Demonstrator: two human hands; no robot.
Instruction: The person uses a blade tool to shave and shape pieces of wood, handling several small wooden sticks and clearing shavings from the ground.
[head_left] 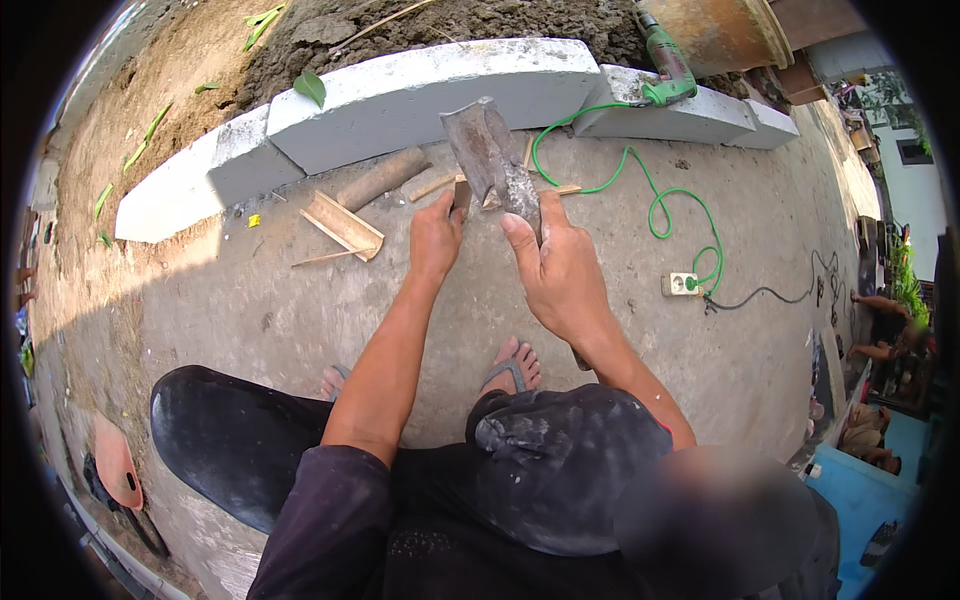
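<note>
Right hand (pixel 565 280) holding one broad-bladed tool (pixel 476 143); left hand (pixel 434 238) holding one narrow brown piece (pixel 461 193).
One split bamboo piece (pixel 340 226) and one round brown log (pixel 384 178) are lying left of both grips; one white block wall (pixel 430 95) is standing beyond them, in the way; one green drill (pixel 669 62) is resting on it; one white socket (pixel 677 285) is lying to their right.
</note>
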